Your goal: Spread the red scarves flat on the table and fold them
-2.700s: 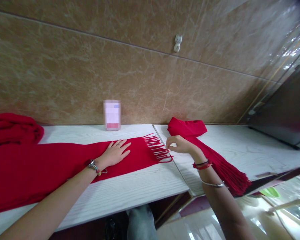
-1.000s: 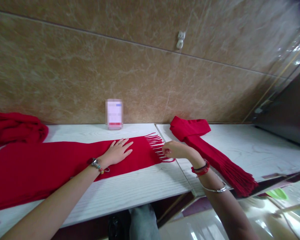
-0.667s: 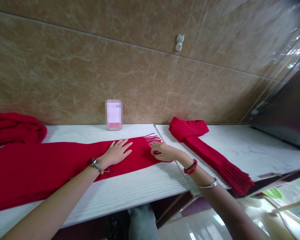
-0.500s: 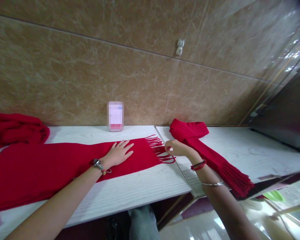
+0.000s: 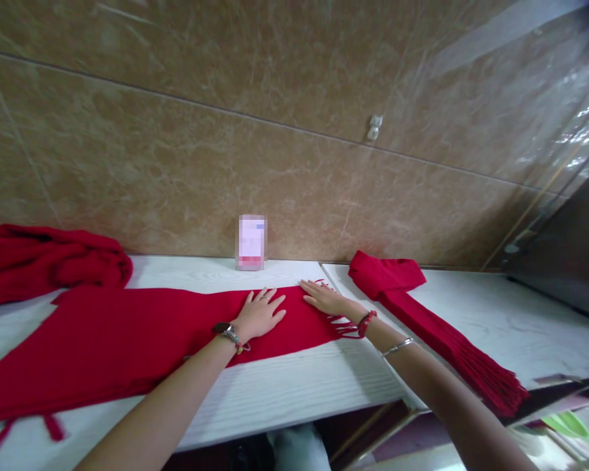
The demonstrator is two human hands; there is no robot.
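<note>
A red fringed scarf (image 5: 127, 333) lies spread lengthwise over the white tabletop, its fringe toward the right. My left hand (image 5: 261, 314) rests flat on it with fingers spread. Close to the fringed end, my right hand (image 5: 326, 299) also lies palm down on the cloth, fingers stretched out. The right wrist and forearm cover part of the fringe. Farther right, a second red scarf (image 5: 436, 333) is folded into a narrow strip, with its fringe at the front edge.
A bunched red cloth (image 5: 78, 265) sits at the back left. A blurred phone-like object (image 5: 251, 243) leans against the marbled wall (image 5: 177, 163). A dark grey box-shaped thing (image 5: 564, 248) stands at the far right. Below the table edge shows a green basin (image 5: 567, 425).
My right hand has left the fringe, where its fingers were curled, and now lies flat on the scarf beside my left hand. The view has shifted somewhat.
</note>
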